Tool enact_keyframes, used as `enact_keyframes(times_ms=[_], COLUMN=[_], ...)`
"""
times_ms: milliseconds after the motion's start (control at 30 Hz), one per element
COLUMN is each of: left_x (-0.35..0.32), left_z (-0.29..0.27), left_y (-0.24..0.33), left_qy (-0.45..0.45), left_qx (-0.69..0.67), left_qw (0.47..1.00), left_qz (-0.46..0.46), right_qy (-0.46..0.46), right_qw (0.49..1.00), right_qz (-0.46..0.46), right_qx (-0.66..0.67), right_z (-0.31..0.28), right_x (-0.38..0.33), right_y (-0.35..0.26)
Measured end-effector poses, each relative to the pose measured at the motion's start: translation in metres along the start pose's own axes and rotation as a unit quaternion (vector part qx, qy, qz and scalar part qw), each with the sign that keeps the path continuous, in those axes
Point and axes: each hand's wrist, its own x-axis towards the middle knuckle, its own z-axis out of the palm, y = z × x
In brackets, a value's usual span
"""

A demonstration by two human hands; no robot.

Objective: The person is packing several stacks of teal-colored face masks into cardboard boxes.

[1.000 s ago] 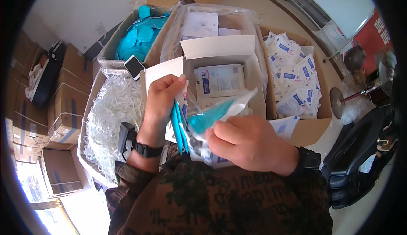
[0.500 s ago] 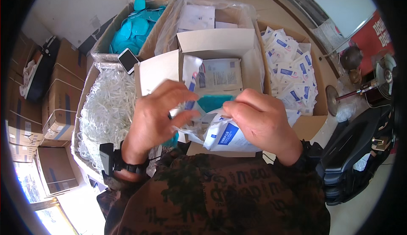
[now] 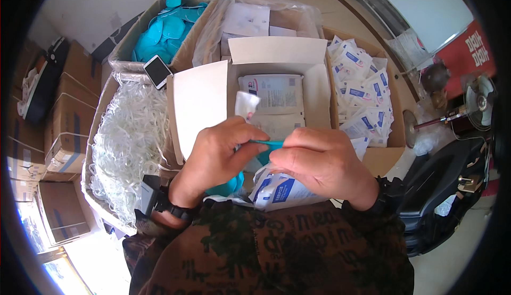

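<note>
Teal pad (image 3: 270, 155) is pinched between both hands, near the centre: left hand (image 3: 219, 150) and right hand (image 3: 331, 162) each have thumb and fingers closed on it. Whether the right also grips the packet (image 3: 282, 190) just below, at six o'clock, I cannot tell. Loose pads (image 3: 225, 186) show at eight. Farther out, white bands (image 3: 130, 151) lie heaped at nine, a carton (image 3: 379, 163) of packets stands at two, an open box (image 3: 278, 51) at twelve, a phone (image 3: 157, 72) at ten.
</note>
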Motion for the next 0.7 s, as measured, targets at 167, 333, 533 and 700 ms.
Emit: enact_keyframes(times_ms=[167,333,533,700], left_x=[-0.01,-0.055,-0.073,-0.055], left_z=[-0.045,-0.114,-0.121,-0.1], left_y=[-0.029,-0.05,-0.04,-0.042], left_qy=[0.211,0.423,0.39,0.325], left_qx=[-0.227,-0.231,-0.274,-0.28], left_qw=[0.95,0.874,0.877,0.903], left_qz=[-0.039,-0.061,-0.065,0.0], right_qy=[0.057,0.116,-0.104,-0.341], right_qw=[0.987,0.97,0.981,0.892], right_qz=[0.15,0.209,0.127,0.24], right_qx=[-0.031,-0.034,-0.104,-0.177], right_z=[-0.027,-0.051,0.012,0.081], right_x=[0.004,0.006,0.042,0.022], right_y=[0.031,0.066,0.092,0.149])
